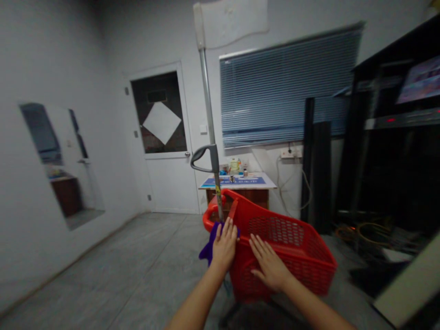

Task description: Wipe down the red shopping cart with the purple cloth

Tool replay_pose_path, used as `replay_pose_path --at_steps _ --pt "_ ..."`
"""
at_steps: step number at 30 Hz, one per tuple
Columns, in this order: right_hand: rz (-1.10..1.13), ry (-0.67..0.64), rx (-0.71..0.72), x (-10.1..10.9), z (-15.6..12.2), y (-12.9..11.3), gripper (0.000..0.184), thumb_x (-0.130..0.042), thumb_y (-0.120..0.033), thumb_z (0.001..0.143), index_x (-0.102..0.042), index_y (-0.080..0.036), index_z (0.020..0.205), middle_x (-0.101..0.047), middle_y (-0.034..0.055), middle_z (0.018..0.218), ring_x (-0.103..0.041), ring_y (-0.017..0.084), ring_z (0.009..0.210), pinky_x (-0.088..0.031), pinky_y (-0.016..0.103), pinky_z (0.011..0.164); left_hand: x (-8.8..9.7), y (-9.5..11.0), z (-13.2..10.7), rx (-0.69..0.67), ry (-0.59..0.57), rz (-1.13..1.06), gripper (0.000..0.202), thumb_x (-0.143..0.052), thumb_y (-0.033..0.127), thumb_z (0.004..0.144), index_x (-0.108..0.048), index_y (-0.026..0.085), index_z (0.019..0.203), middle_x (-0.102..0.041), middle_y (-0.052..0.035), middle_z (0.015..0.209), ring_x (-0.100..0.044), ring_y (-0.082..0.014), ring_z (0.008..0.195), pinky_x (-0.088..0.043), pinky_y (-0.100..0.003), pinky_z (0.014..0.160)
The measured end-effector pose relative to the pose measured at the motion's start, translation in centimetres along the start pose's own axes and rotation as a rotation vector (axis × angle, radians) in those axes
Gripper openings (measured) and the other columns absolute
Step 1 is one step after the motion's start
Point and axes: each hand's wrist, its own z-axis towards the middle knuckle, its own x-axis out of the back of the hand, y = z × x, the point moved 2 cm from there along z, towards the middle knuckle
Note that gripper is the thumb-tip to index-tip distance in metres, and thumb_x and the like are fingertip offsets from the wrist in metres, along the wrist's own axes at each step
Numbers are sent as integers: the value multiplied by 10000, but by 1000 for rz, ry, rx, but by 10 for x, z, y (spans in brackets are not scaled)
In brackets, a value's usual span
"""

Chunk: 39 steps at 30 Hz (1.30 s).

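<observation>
A red plastic shopping cart (pixel 288 250) with perforated sides stands in front of me. My left hand (pixel 225 243) lies over a purple cloth (pixel 208 251) beside the cart's handle end, its fingers stretched out. Whether it presses on the cloth or the cart beneath, I cannot tell. Against the near side of the cart, just below the rim, is my right hand (pixel 270 266), palm down with fingers extended and nothing in it. A long metal pole (pixel 208 96) with a grey loop handle (pixel 204 158) and a broad white head (pixel 233 23) rises upright at the cart's handle end.
Behind the cart is a low table (pixel 237 181) bearing small bottles. A white door (pixel 168 183) and a mirror (pixel 65 165) are to the left. Dark shelving (pixel 378 151) stands at the right, with loose cables (pixel 371 231) on the floor beneath.
</observation>
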Motion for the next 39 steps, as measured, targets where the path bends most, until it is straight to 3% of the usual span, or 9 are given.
replay_pose_path --at_steps 5,11,16,22,25,28,34,39 --pt "0 -21 -65 3 -4 1 828 -435 -559 877 -42 -213 1518 83 59 1575 53 289 1448 -90 507 1155 -6 10 -4 -70 -3 -27 413 -417 358 963 -495 252 1355 -381 -55 1505 -209 -175 1441 -153 -440 1177" --pt "0 -63 -148 6 -10 6 835 -484 -548 849 -67 -268 1517 98 39 1577 9 325 1447 -135 523 1138 -9 11 -9 24 24 -19 433 -402 375 972 -467 255 1382 -329 -39 1527 -202 -173 1443 -168 -424 1174" --pt "-4 -105 -197 12 -13 -1 841 -477 -579 844 -99 -246 1518 83 50 1577 5 340 1444 -117 516 1143 -10 23 -9 -51 13 -37 428 -384 365 978 -477 245 1378 -350 -28 1519 -206 -168 1442 -166 -410 1177" --pt "0 -106 -195 14 -13 -10 829 -475 -556 851 -87 -252 1518 96 41 1573 34 337 1443 -121 529 1140 -10 25 -11 93 3 -44 444 -399 347 968 -460 248 1397 -383 -37 1504 -237 -194 1433 -179 -451 1173" --pt "8 -100 -195 13 -12 -16 831 -480 -566 849 -105 -247 1518 80 36 1576 54 335 1441 -108 523 1146 -12 28 -16 76 -1 -49 437 -401 329 965 -468 261 1392 -394 -25 1499 -235 -198 1434 -167 -462 1177" --pt "14 -90 -176 12 -11 -21 835 -464 -571 856 -96 -225 1520 67 32 1576 56 322 1443 -108 504 1155 -8 21 -18 48 -13 -58 419 -403 346 967 -499 265 1367 -411 -18 1489 -240 -192 1432 -172 -446 1179" --pt "32 -74 -134 8 -9 -28 862 -435 -557 861 -29 -173 1519 79 25 1571 61 281 1448 -94 474 1168 -1 1 -23 168 -18 -56 432 -418 359 962 -485 260 1377 -425 -45 1480 -260 -215 1425 -165 -480 1176" --pt "42 -114 -167 9 -5 -37 878 -451 -545 851 -38 -149 1517 96 31 1570 94 269 1445 -71 455 1173 -5 4 -27 67 -44 -78 397 -415 350 965 -516 281 1343 -454 -31 1463 -290 -197 1413 -156 -469 1180"
